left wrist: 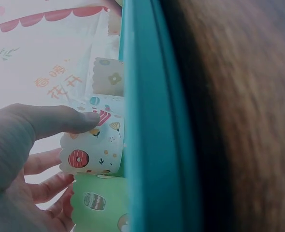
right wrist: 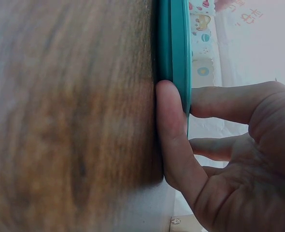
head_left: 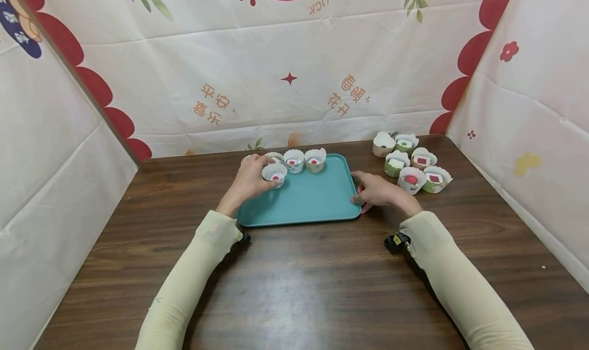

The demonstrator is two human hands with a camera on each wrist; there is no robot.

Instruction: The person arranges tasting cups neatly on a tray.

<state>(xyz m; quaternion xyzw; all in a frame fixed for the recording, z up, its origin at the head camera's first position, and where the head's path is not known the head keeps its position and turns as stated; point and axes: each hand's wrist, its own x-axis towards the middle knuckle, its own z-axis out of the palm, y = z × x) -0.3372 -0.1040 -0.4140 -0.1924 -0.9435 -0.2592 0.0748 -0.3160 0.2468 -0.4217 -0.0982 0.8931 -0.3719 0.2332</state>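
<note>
My left hand [head_left: 250,180] grips a white paper baking cup [head_left: 274,176] with a red-and-white piece inside, over the left part of the teal tray [head_left: 313,196]. In the left wrist view, the thumb lies against the printed cup wall [left wrist: 92,150], with the other fingers beyond it. A green paper cup [left wrist: 101,200] is close beside that one. Along the tray's back edge stand more paper cups, among them a middle one [head_left: 293,161] and a right one [head_left: 315,160]. My right hand [head_left: 379,190] holds the tray's right edge, its thumb at the rim.
Several filled paper cups, green, white and brown, stand in a group right of the tray, including a green one [head_left: 436,179]. The dark wooden table [head_left: 294,278] meets printed white cloth walls [head_left: 257,84] at the back and sides.
</note>
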